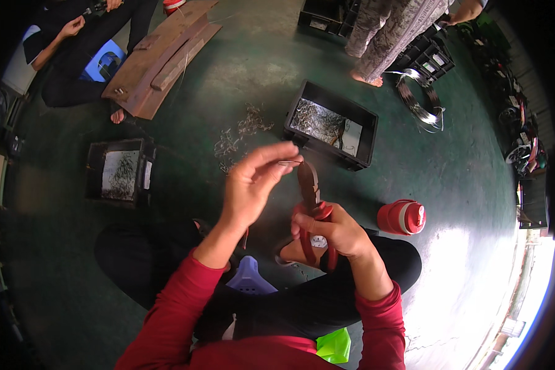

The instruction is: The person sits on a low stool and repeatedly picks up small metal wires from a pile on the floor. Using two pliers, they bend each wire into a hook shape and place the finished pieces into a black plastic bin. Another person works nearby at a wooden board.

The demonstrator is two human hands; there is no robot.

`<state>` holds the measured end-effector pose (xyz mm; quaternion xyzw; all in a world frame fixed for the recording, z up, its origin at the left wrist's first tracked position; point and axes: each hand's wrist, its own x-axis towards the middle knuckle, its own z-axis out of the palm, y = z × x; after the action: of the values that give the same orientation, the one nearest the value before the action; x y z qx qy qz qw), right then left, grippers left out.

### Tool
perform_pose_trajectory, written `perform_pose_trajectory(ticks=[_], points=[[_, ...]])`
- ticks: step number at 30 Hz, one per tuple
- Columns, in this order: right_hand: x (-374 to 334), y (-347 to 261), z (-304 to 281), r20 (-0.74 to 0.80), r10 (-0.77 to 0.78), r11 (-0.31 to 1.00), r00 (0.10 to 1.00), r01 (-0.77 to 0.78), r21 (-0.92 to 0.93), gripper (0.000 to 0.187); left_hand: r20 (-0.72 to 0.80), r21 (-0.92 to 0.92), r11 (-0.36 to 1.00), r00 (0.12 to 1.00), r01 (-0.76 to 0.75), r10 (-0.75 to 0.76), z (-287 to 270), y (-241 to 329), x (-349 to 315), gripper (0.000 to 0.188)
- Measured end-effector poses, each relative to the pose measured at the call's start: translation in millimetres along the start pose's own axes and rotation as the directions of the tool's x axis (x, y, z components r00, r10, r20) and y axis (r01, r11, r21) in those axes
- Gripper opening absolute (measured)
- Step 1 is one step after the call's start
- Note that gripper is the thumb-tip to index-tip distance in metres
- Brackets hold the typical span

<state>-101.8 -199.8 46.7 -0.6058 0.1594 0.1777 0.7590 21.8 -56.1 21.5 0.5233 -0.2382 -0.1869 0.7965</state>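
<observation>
My right hand [339,229] is wrapped round the red handles of a pair of pliers [308,188], whose dark jaws point up and away from me. Close to the tip of the jaws, my left hand [253,179] pinches a small thin piece of metal wire [288,163] between thumb and fingers. The wire's end meets the jaws or lies just beside them; I cannot tell which. Just beyond the hands stands a black crate [369,139] with many small wire pieces inside. More bent wire pieces [228,143] lie scattered on the green floor [185,185].
A second black crate [96,172] with wire bits stands at left. To my right is a red jug [401,217]. Far right lies a wire coil [422,102] near a standing person [385,31]. Another person [55,55] sits far left beside a wooden bench [154,65].
</observation>
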Motion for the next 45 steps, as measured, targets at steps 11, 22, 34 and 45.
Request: perform_pose_trajectory(ticks=[11,22,34,45], points=[[1.5,12.7,-3.1,-0.247,-0.197,0.835,0.949,0.030,-0.550,0.021,0.179,0.147,0.909,0.893,0.390,-0.413,-15.6,19.7,2.7,0.025],[1.5,5.1,-1.9,-0.238,-0.066,0.887,0.969,-0.052,-0.459,0.022,0.113,0.142,0.925,0.922,0.353,-0.369,-9.3,12.9,0.4,0.021],[1.4,14.8,-10.6,-0.338,-0.249,0.805,0.908,0.000,-0.593,0.021,0.176,0.309,0.916,0.931,0.255,-0.319,0.1,12.6,-4.9,0.027],[8.3,31.1,-16.3,-0.425,-0.325,0.778,0.845,-0.017,-0.628,0.026,0.085,0.240,0.945,0.965,0.222,-0.248,18.1,-1.0,-17.5,0.028]])
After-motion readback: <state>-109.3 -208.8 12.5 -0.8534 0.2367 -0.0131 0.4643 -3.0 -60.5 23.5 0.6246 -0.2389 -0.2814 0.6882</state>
